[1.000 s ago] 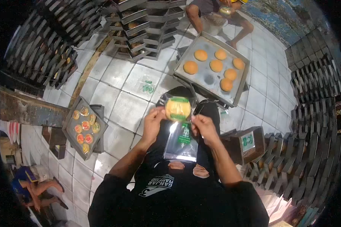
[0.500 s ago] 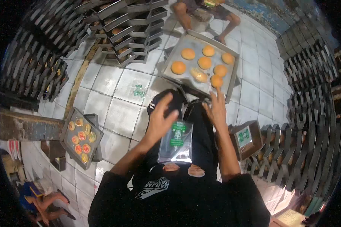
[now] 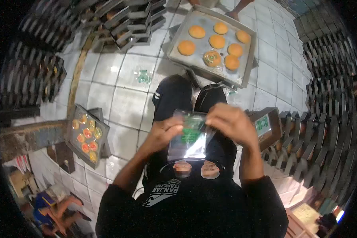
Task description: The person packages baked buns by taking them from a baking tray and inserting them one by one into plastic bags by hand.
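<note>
A clear plastic bag with green print (image 3: 191,137) lies over my lap, light glaring off its lower part. My left hand (image 3: 164,133) pinches its upper left corner between thumb and fingers. At the upper right corner, my right hand (image 3: 232,123) has its fingertips closed on the edge, slightly blurred. Beyond my knees, a metal tray (image 3: 248,73) holds several round golden buns (image 3: 186,48). Among them, near the tray's close side, sits a bun in clear wrap with green print (image 3: 212,58).
To my left, a smaller tray (image 3: 101,146) carries wrapped pastries with red and green toppings. A box with green-printed bags (image 3: 263,123) stands at my right. Another green-printed bag (image 3: 143,76) lies on the tiles. Stacked metal trays (image 3: 329,99) line both sides. Another person sits at lower left (image 3: 53,210).
Both hands have come down to the bag on my lap and closed on its upper corners. My right hand has left the bun tray. The view has tilted down.
</note>
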Demonstrator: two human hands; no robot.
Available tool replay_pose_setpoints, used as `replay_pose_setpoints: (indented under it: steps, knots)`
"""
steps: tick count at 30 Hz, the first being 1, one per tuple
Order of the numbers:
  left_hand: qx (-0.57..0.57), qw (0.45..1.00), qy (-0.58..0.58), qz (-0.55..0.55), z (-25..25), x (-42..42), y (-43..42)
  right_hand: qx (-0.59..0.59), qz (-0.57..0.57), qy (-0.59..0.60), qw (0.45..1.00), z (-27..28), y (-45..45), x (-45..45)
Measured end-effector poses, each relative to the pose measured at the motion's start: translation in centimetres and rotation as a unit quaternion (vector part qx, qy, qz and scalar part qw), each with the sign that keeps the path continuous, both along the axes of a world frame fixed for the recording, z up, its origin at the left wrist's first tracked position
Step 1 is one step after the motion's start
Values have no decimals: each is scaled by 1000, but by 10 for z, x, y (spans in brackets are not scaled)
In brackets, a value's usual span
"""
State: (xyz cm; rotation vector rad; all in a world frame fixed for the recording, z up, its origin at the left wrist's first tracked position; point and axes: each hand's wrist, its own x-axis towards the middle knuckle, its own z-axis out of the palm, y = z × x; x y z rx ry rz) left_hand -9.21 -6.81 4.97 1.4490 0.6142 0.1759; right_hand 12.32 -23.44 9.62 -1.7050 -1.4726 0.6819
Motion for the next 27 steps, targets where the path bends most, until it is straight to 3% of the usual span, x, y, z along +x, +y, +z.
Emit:
replay_pose_setpoints:
  steps: [1,2,3,5,6,9,11,15,17,18,19,21,23,25,27]
  knots:
    - [-81,979,104,-155,-6,-5,14,-47,-9,113,992,-5,12,23]
    - [-119,990,9,-70,-22,-4,9,-89,-62,285,952,-23,28,48]
    - [-128,990,7,-59,-27,0,12,-77,-57,361,928,-36,55,77]
    - [-186,978,-15,95,-35,11,23,-25,-216,291,932,-98,114,119]
    - [-185,973,-5,142,-38,20,24,-72,-214,206,952,-144,135,155]
    - [-221,959,15,177,-43,27,26,-164,-177,217,946,-234,207,214]
    - [-212,955,17,206,-51,28,26,-130,-221,-9,967,-271,244,225]
    - [-216,951,50,215,-50,31,31,-114,-240,-13,964,-292,289,206]
    - [-243,941,-10,237,-52,32,32,-235,-187,-196,933,-266,298,190]
    - [-210,954,0,216,-55,29,34,-301,-107,-238,917,-242,299,177]
    - [-204,957,-8,207,-54,31,35,-296,-88,-257,916,-219,289,161]
    - [-296,920,-7,258,-48,38,37,-141,-96,-159,972,-282,258,173]
    - [-302,923,-45,233,-44,36,42,-175,-170,160,956,-237,225,164]
    - [-343,895,-68,277,-39,37,48,-173,-260,155,937,-154,204,142]
    - [-355,886,-130,269,-53,32,60,-33,-253,404,878,-107,170,116]
